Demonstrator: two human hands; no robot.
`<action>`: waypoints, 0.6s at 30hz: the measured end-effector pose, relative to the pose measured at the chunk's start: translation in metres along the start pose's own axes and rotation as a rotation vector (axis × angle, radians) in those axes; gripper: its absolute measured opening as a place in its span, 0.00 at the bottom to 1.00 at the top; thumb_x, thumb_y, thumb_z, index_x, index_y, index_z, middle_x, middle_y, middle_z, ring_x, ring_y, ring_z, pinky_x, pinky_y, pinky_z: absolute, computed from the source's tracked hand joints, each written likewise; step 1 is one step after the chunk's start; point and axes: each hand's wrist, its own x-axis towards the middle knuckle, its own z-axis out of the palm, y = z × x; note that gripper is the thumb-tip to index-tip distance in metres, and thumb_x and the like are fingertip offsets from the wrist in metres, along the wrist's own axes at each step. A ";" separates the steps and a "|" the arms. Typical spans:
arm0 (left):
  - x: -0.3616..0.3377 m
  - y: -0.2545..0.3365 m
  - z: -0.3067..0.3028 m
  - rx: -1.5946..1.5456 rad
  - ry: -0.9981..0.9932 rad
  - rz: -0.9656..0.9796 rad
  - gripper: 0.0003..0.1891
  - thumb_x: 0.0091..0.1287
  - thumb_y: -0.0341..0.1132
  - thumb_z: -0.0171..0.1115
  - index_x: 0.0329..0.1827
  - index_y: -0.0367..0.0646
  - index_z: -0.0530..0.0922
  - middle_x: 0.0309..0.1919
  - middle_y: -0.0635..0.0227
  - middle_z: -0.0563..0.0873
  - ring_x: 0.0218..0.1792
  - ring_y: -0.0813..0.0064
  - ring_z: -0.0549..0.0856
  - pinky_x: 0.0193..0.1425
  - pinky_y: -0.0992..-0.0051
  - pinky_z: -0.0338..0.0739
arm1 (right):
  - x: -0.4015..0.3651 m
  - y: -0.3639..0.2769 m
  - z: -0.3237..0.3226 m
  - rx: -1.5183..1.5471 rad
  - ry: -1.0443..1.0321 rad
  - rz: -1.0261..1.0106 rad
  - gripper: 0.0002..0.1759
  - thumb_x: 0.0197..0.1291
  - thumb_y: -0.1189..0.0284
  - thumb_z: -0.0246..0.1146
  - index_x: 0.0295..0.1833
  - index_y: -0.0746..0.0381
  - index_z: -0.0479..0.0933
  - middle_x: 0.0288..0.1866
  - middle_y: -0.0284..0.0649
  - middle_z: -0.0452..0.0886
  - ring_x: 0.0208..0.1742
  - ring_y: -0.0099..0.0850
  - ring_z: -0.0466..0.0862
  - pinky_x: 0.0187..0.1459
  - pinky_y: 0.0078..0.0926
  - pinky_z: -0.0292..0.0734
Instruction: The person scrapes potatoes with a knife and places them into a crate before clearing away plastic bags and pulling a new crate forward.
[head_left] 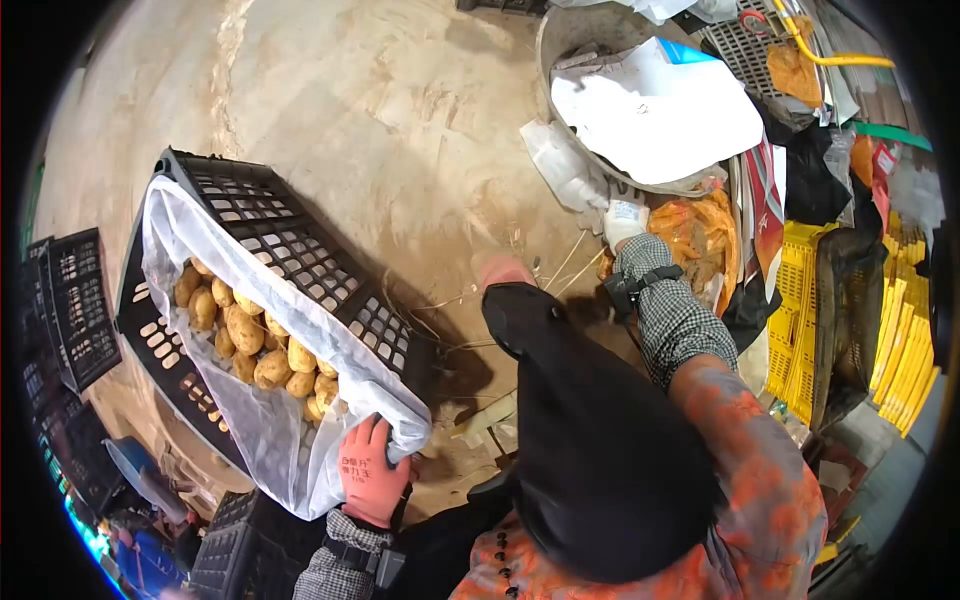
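My left hand (369,472), in a pink-orange printed glove, grips the near corner of a black plastic crate (300,240), its fingers closed over the white liner (350,350) folded across the rim. Inside the crate lie several potatoes (262,345), heaped on the liner. My right hand (625,222) reaches forward to the right, beside a crumpled white plastic piece (565,168) and below the rim of a large round tub (548,75). Its fingers are mostly hidden, so what it holds, if anything, does not show.
A white sheet (650,110) covers much of the tub. An orange mesh bag (695,235) lies near my right forearm. Yellow crates (800,310) stand at the right, black crates (82,305) at the far left. Dry stalks (570,265) are scattered on the dirt-marked floor (400,110).
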 end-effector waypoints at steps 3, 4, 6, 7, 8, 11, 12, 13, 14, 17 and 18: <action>-0.002 0.008 0.002 0.061 0.069 -0.032 0.30 0.41 0.33 0.70 0.52 0.39 0.75 0.52 0.56 0.78 0.54 0.54 0.76 0.59 0.58 0.69 | -0.016 -0.008 -0.022 -0.249 -0.139 -0.159 0.15 0.60 0.69 0.49 0.50 0.57 0.76 0.49 0.44 0.81 0.47 0.41 0.82 0.44 0.39 0.76; -0.001 0.009 0.002 0.104 0.100 -0.041 0.30 0.40 0.33 0.70 0.52 0.40 0.75 0.52 0.56 0.78 0.54 0.54 0.76 0.60 0.58 0.68 | -0.032 -0.018 -0.036 -0.251 -0.267 -0.238 0.19 0.62 0.71 0.47 0.57 0.57 0.73 0.62 0.48 0.73 0.58 0.42 0.77 0.49 0.38 0.75; -0.001 0.007 0.007 0.127 0.133 -0.044 0.30 0.40 0.33 0.70 0.51 0.41 0.75 0.51 0.57 0.78 0.53 0.54 0.76 0.61 0.59 0.68 | -0.079 -0.013 -0.018 -0.051 -0.312 -0.353 0.26 0.60 0.62 0.50 0.64 0.57 0.70 0.66 0.49 0.69 0.65 0.42 0.71 0.61 0.38 0.68; -0.001 0.006 0.009 0.141 0.142 -0.051 0.30 0.40 0.34 0.70 0.51 0.41 0.76 0.51 0.57 0.79 0.53 0.54 0.76 0.61 0.59 0.68 | -0.099 0.000 0.052 0.015 -0.268 -0.353 0.30 0.59 0.58 0.53 0.67 0.57 0.67 0.68 0.48 0.67 0.68 0.42 0.67 0.65 0.38 0.64; -0.002 0.005 0.011 0.156 0.149 -0.058 0.30 0.40 0.34 0.70 0.51 0.41 0.76 0.50 0.57 0.79 0.53 0.54 0.76 0.61 0.59 0.68 | -0.120 -0.015 0.003 0.140 -0.513 -0.267 0.34 0.59 0.56 0.54 0.70 0.56 0.63 0.71 0.49 0.63 0.70 0.45 0.64 0.67 0.38 0.62; -0.001 -0.001 0.017 0.192 0.179 -0.053 0.29 0.39 0.35 0.70 0.51 0.42 0.76 0.50 0.58 0.80 0.52 0.54 0.77 0.60 0.59 0.69 | -0.140 -0.015 -0.030 0.373 -0.498 -0.171 0.38 0.58 0.54 0.55 0.71 0.61 0.60 0.72 0.54 0.60 0.70 0.51 0.64 0.68 0.41 0.62; -0.002 -0.001 0.018 0.214 0.182 -0.052 0.29 0.40 0.35 0.70 0.51 0.42 0.76 0.50 0.58 0.80 0.52 0.54 0.77 0.59 0.59 0.70 | -0.146 -0.014 -0.036 0.485 -0.358 -0.119 0.38 0.58 0.54 0.55 0.71 0.62 0.59 0.71 0.56 0.60 0.69 0.54 0.64 0.67 0.42 0.62; -0.002 0.002 0.016 0.223 0.213 -0.045 0.28 0.41 0.35 0.70 0.51 0.42 0.77 0.49 0.58 0.80 0.51 0.54 0.78 0.58 0.59 0.70 | -0.138 -0.007 -0.027 0.593 -0.140 -0.126 0.38 0.57 0.58 0.58 0.70 0.64 0.58 0.68 0.59 0.62 0.65 0.58 0.67 0.65 0.44 0.66; -0.002 0.002 0.017 0.207 0.211 -0.057 0.28 0.42 0.35 0.70 0.51 0.42 0.77 0.49 0.59 0.80 0.51 0.55 0.77 0.59 0.60 0.70 | -0.118 -0.002 -0.029 0.786 -0.042 -0.112 0.36 0.54 0.63 0.59 0.68 0.64 0.59 0.64 0.61 0.65 0.61 0.57 0.70 0.61 0.43 0.69; -0.003 0.005 0.014 0.203 0.208 -0.069 0.29 0.42 0.37 0.71 0.52 0.44 0.77 0.49 0.61 0.80 0.52 0.57 0.77 0.60 0.61 0.69 | -0.066 -0.009 -0.092 0.613 -0.037 -0.173 0.33 0.53 0.68 0.61 0.66 0.63 0.65 0.64 0.56 0.67 0.63 0.51 0.71 0.64 0.38 0.67; -0.005 0.006 0.013 0.198 0.221 -0.074 0.29 0.42 0.37 0.71 0.52 0.44 0.77 0.49 0.61 0.80 0.52 0.57 0.77 0.60 0.61 0.69 | -0.050 -0.004 -0.089 0.465 -0.075 -0.221 0.30 0.54 0.65 0.61 0.64 0.62 0.68 0.63 0.55 0.67 0.63 0.50 0.70 0.63 0.40 0.68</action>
